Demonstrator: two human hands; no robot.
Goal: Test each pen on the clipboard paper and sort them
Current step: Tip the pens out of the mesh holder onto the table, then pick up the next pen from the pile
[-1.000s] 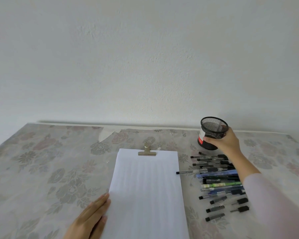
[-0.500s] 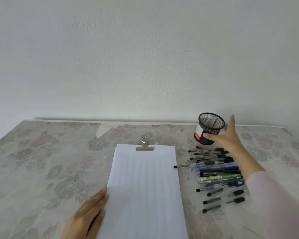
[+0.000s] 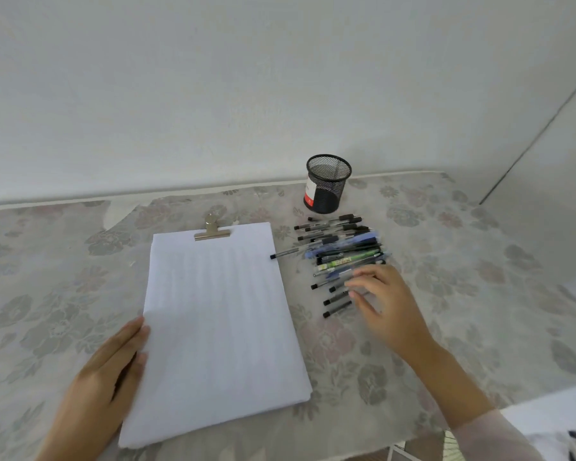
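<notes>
The worktop [image 3: 479, 294] is covered by a pale cloth [image 3: 47, 294] printed with grey and pink flowers. A torn patch [image 3: 117, 212] is seen in it near the back edge, where white is exposed. Behind, a plain white wall [image 3: 213, 94] is met by a second wall [image 3: 562, 144] at the right.

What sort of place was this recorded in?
Probably a home table set against a plain wall, judging by the floral tablecloth, the clipboard, the mesh pen cup and the loose pens.
</notes>
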